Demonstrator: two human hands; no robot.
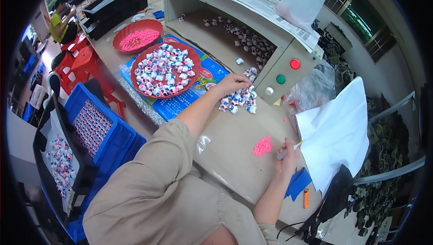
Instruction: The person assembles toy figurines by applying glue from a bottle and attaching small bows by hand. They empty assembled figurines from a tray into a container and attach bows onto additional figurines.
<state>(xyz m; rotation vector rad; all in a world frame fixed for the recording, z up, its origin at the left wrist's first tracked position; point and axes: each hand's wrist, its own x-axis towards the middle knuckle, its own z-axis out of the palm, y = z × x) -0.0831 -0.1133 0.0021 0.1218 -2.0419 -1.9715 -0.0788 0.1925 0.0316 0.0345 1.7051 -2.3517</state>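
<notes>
My left hand (234, 84) reaches over a pile of small white figurines (238, 100) with blue and pink parts, its fingertips pinched together at the pile's far edge. Whatever lies between those fingertips is too small to make out. In my right hand (288, 157), closed fingers hold a small translucent bottle (282, 155) with a thin, yellow-tipped nozzle pointing up and away. Just left of that hand, a patch of tiny bright pink pieces (262, 146) lies on the table (225, 154). A red bowl (133, 79) full of similar figurines stands to the left of my left hand.
Behind the bowl sits another red bowl (115, 42) of pink pieces. A beige box-shaped machine (284, 71) with buttons stands ahead, figurines inside its opening. White sheet (338, 132), blue cloth (297, 182) and orange lighter (306, 198) lie right. Blue crate (128, 132) stands left.
</notes>
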